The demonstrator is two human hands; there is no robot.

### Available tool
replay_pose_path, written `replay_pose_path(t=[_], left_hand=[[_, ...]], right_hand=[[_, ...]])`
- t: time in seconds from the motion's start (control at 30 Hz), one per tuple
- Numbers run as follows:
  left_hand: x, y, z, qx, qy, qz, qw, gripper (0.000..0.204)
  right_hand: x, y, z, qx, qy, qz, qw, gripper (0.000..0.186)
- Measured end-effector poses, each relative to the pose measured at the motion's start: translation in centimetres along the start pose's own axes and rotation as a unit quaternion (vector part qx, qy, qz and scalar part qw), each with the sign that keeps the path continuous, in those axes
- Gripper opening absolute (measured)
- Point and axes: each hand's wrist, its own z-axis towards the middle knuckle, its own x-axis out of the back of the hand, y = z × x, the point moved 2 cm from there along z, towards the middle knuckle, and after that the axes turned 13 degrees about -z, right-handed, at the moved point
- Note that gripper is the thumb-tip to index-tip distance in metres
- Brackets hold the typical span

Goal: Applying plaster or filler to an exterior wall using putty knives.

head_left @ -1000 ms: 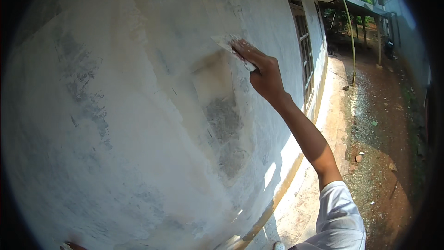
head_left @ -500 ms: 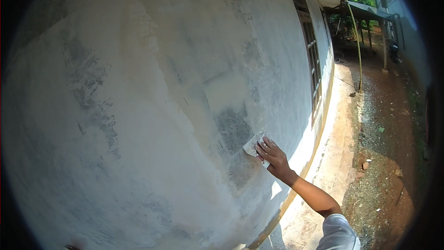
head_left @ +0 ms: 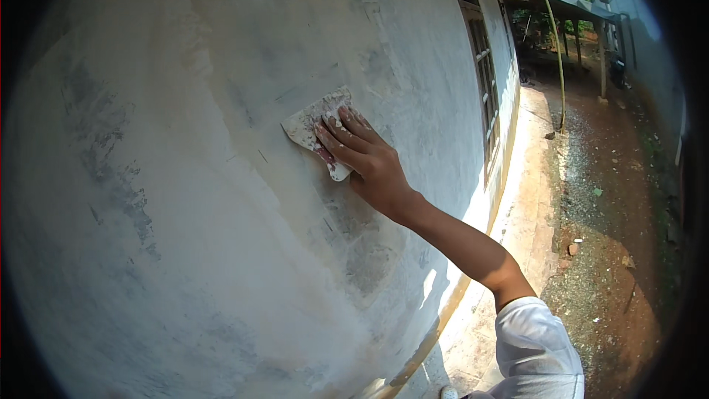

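Note:
My right hand (head_left: 362,140) holds a putty scraper (head_left: 304,123) flat against the wall, fingers spread over its back. White, dried filler is caked on the scraper, with a little dark red showing by the fingers. The tool's wide edge points up and to the left and touches the wall (head_left: 214,251). Patchy grey and white skim covers this wall, and a darker grey patch (head_left: 369,266) lies below my hand. My left hand is out of view.
A window with a wooden frame (head_left: 484,77) is set in the wall farther along. Beside the wall's foot runs a sunlit paved strip (head_left: 528,199), then gravel and red soil (head_left: 613,251). A thin yellowish pole (head_left: 559,66) leans at the roofed shelter (head_left: 583,11).
My right hand has swept the scraper up and to the left along the wall, from the dark patch to above it. The view has shifted slightly.

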Motion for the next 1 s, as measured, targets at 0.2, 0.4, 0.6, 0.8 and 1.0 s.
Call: replay_pose_path(t=[0.2,0.4,0.6,0.8,1.0], left_hand=[[0.6,4.0,0.5,0.042,-0.013,0.074,0.996,0.033],[0.8,2.5,0.7,0.094,0.005,0.057,0.994,0.037],[0.2,2.7,0.9,0.091,0.022,0.022,0.995,0.037],[0.6,4.6,1.4,0.016,0.017,0.074,0.997,0.04],[0.7,5.4,1.6,-0.036,-0.007,0.058,0.998,0.039]], right_hand=[[3.2,-3.3,-17.5,-0.076,-0.111,0.008,0.991,0.046],[4.6,-1.2,-1.3,-0.038,0.083,0.039,0.995,0.046],[0.2,1.0,8.1,0.013,0.083,-0.013,0.996,0.069],[1.5,-4.0,-18.9,-0.013,-0.113,0.004,0.993,0.048],[6.7,-2.7,-18.3,-0.028,-0.091,0.042,0.995,0.034]])
